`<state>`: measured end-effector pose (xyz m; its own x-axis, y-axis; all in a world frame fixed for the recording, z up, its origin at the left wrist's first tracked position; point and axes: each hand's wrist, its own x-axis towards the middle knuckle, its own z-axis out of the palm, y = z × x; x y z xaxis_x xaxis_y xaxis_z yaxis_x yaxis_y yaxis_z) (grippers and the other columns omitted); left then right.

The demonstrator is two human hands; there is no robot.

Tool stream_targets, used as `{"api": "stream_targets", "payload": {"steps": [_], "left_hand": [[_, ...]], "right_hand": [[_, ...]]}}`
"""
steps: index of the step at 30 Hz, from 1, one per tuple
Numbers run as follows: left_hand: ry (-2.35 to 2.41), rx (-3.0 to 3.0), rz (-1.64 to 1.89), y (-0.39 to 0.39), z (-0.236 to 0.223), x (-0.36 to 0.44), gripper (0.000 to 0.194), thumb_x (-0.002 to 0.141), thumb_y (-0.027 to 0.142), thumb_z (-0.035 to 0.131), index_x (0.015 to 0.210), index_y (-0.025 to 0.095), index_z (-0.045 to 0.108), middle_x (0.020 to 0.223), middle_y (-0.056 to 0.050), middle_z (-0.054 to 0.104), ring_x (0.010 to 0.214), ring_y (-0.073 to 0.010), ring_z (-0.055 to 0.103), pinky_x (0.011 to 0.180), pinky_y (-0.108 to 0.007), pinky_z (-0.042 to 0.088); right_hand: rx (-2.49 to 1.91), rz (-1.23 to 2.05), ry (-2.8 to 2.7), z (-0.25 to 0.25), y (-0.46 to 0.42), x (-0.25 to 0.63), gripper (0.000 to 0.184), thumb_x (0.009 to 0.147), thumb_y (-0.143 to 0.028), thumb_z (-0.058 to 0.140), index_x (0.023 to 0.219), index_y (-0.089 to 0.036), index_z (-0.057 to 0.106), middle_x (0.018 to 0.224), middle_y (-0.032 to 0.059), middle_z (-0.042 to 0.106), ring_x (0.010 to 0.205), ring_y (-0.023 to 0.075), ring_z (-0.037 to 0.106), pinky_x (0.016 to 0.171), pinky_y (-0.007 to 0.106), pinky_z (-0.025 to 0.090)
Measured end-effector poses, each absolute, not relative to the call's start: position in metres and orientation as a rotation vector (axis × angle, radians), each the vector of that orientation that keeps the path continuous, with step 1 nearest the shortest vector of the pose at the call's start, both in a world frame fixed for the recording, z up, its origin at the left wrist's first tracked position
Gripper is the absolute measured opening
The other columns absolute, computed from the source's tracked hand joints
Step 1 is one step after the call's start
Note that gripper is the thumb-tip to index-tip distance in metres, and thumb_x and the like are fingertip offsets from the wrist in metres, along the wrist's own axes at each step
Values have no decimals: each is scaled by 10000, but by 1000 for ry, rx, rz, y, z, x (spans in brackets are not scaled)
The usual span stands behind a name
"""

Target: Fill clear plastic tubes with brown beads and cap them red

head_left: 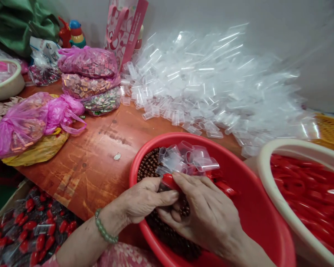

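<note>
Over the red basin (267, 207), my left hand (144, 200) pinches a small clear plastic tube with a red cap (168, 180) between thumb and fingers. My right hand (206, 211) presses its forefinger near the red cap. Its other fingers curl around some brown beads (184, 207). Both hands meet at this tube, which they partly cover. Beneath them in the basin lie many shiny brown beads (149, 165). Loose clear tube sleeves (195, 157) and a few red pieces (225, 188) rest beside the beads.
A large heap of clear sleeves (200, 81) covers the table's back. On the right stands a cream basin (263, 163) of red pieces. Pink bags (89, 66) sit at the left. A box below holds red-capped tubes (30, 226).
</note>
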<state>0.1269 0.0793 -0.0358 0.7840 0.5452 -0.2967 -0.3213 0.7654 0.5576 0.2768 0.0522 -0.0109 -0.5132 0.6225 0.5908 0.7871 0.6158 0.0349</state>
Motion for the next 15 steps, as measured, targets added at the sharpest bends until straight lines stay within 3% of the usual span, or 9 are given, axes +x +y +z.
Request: {"api": "stream_targets", "payload": {"steps": [5,9,12,15], "left_hand": [[503,558,505,81,-32,125,524,605,593,800,674,111,604,618,1,581,524,-66,548,539,-182,432],[556,541,532,83,-20,131,666,687,772,587,703,110,655,615,-50,632,582,-139,615,570,-237,491],[720,541,636,73,-17,133,600,815,675,495,868,114,703,869,-104,728,930,-249,678,818,-341,546],[1061,770,881,46,-26,123,362,887,429,495,1055,181,699,1183,-51,699,1209,-227,571,1087,-353,412]], "right_hand": [[-1097,-426,-2290,-12,55,276,614,842,-347,595,1343,-44,410,900,188,718,795,278,703,687,401,560],[-1152,-397,-2278,-13,51,270,560,863,-291,549,1335,-26,405,970,212,699,914,291,681,713,403,559],[-1151,-438,-2298,-13,43,265,504,868,-270,520,1287,2,447,1022,235,690,966,299,661,751,437,549],[-1034,-483,-2289,-7,30,263,417,853,-250,551,1157,36,540,981,235,707,952,281,659,779,432,539]]}}
